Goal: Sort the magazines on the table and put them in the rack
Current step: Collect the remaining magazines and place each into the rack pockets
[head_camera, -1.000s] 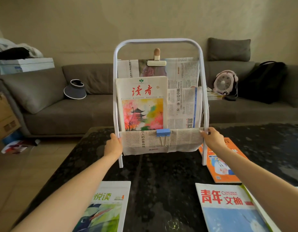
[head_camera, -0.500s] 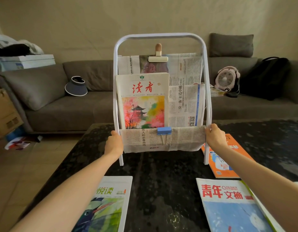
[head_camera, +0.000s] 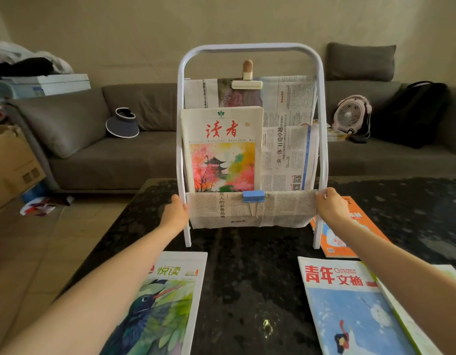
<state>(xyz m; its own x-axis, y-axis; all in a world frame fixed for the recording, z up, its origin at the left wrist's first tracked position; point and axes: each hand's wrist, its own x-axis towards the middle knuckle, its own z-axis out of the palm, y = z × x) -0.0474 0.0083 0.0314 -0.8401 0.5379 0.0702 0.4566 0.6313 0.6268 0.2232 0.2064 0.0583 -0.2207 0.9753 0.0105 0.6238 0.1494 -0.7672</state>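
Note:
A white tube rack [head_camera: 250,47] with newspaper pockets stands on the dark table [head_camera: 247,278]. One magazine with a pink pagoda cover [head_camera: 221,149] sits upright in its front pocket. My left hand [head_camera: 174,213] grips the rack's left post, and my right hand [head_camera: 330,206] grips the right post. Flat on the table lie a bird-cover magazine [head_camera: 165,303] at the near left, a blue-cover magazine [head_camera: 350,308] at the near right with a greenish one [head_camera: 411,326] partly under it, and an orange magazine [head_camera: 350,226] behind my right arm.
A grey sofa [head_camera: 106,160] runs behind the table, carrying a visor cap [head_camera: 122,123], a small fan [head_camera: 351,115] and a black bag [head_camera: 411,114]. A cardboard box [head_camera: 11,162] and scattered items sit on the floor at the left.
The rack sits slightly closer and the view has shifted a little. Both hands keep their hold on the rack's side posts.

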